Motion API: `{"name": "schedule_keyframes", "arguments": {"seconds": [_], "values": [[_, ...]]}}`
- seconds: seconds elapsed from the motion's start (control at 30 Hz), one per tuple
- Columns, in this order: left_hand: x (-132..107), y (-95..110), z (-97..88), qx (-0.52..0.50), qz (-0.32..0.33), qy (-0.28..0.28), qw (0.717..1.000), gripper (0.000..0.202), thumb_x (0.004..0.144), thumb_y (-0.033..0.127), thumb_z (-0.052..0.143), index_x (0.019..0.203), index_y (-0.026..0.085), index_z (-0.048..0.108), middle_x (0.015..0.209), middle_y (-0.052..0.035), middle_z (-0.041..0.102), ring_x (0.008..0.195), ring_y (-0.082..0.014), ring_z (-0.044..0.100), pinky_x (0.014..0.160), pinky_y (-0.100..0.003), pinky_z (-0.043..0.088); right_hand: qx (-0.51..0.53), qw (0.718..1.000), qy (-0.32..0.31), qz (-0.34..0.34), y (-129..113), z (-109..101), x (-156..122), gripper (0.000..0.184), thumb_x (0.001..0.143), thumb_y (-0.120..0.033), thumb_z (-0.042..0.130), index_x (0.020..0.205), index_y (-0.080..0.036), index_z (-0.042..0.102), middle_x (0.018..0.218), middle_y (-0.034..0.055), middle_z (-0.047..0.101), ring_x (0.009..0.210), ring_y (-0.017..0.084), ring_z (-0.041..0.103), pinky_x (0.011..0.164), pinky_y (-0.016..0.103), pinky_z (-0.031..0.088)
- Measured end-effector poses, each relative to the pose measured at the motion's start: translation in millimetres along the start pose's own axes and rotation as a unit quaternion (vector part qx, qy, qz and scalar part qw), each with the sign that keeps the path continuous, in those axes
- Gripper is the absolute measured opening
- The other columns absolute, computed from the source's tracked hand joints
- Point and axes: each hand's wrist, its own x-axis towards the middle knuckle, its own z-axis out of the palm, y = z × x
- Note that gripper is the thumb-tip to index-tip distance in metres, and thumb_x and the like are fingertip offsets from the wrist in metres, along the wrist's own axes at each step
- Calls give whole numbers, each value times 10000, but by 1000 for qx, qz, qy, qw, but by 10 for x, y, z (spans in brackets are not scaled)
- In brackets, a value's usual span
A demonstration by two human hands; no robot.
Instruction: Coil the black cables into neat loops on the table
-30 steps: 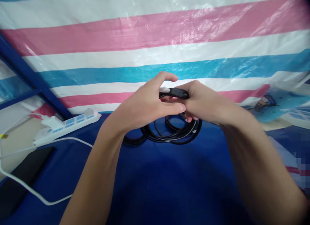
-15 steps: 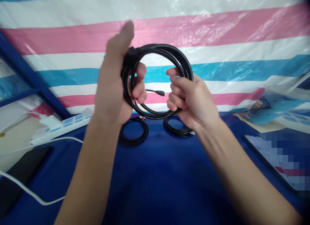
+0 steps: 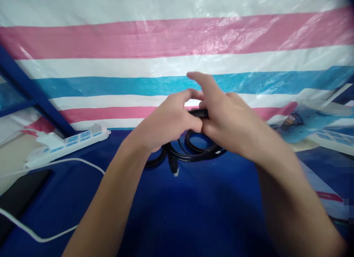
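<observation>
Gripping coiled black cable (image 3: 199, 113) between left hand (image 3: 168, 120) and right hand (image 3: 229, 122), low over blue tabletop (image 3: 179, 212). Left fingers curled shut round bundle, right fingers wrapped over it with index lifted, blurred. Grip points hidden behind knuckles. Can't separate held loops from other black coils (image 3: 199, 149) underneath.

Bright, even light, sheen and glare on the striped plastic sheet (image 3: 177, 39), soft shadow on the blue cloth (image 3: 193, 212), motion blur on the right hand (image 3: 224, 120), corners darkened, edges bowed
</observation>
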Motion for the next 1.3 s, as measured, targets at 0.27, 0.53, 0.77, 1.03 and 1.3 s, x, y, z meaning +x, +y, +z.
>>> {"name": "schedule_keyframes", "arguments": {"seconds": [0.27,0.53,0.77,1.03,1.3], "values": [[3,169,-68,-155,120,172,965,237,727,-10,432,589,182,424,446,80,130,318,-23,113,319,-152,120,342,932,-105,58,109,-80,116,162,842,-264,510,968,-202,591,424,-88,386,342,56,355,444,225,422],[157,-36,-102,-433,45,226,871,264,882,118,370,624,173,367,418,98,124,307,-15,138,305,-127,161,546,835,-21,70,75,373,96,192,874,-349,528,961,-179,548,515,-68,424,504,66,504,595,208,488],[187,-73,-133,-488,69,292,820,226,877,99,370,671,191,374,406,100,148,311,-29,162,332,-142,208,501,864,56,15,41,653,10,528,868,-651,268,1040,-213,507,769,32,572,780,179,618,727,337,507],[81,11,19,-458,99,231,853,304,874,142,393,582,199,333,389,84,109,313,-51,174,351,-196,210,410,905,90,-71,-65,641,-28,346,772,-166,637,1040,-254,437,621,-76,505,587,96,549,625,249,464],[26,42,-18,-219,36,70,972,150,771,20,496,730,134,585,430,92,157,372,-29,267,528,-192,445,281,959,11,27,-172,0,37,117,686,-164,603,609,-242,564,367,-68,160,292,46,135,361,270,138]]}}
